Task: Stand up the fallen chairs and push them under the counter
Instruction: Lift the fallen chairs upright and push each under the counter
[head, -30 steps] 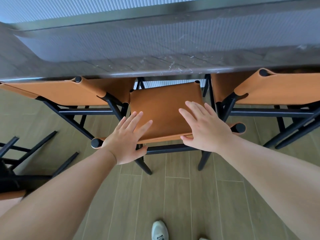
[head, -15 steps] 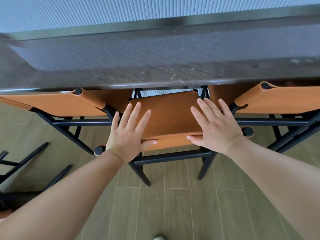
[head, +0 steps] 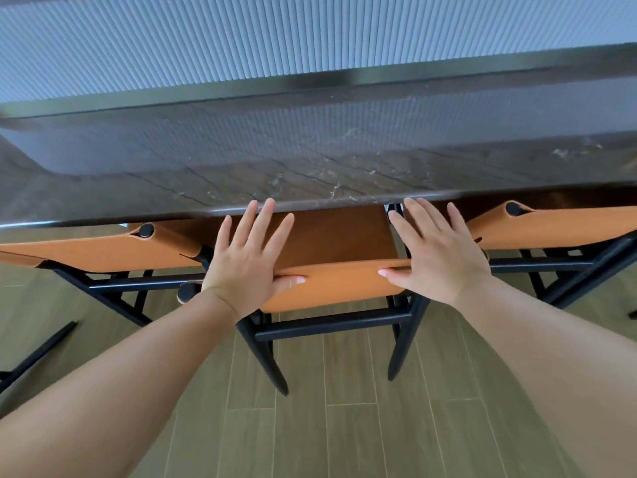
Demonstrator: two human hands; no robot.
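An upright chair [head: 339, 281] with an orange leather seat and black frame stands in front of me, its seat partly under the dark stone counter [head: 310, 174]. My left hand [head: 246, 262] lies flat on the seat's left side, fingers straight, thumb against the front edge. My right hand [head: 437, 251] lies flat on the seat's right side, thumb on the front edge too. Both sets of fingertips reach the counter's rim.
Two more orange chairs stand tucked under the counter, one on the left [head: 103, 250] and one on the right [head: 558, 229]. Black legs of a fallen chair [head: 38, 353] show at the far left on the wood-look floor. A ribbed pale wall rises behind the counter.
Both hands have pushed the middle chair forward, so more of its seat is under the counter. My view has moved closer to the counter.
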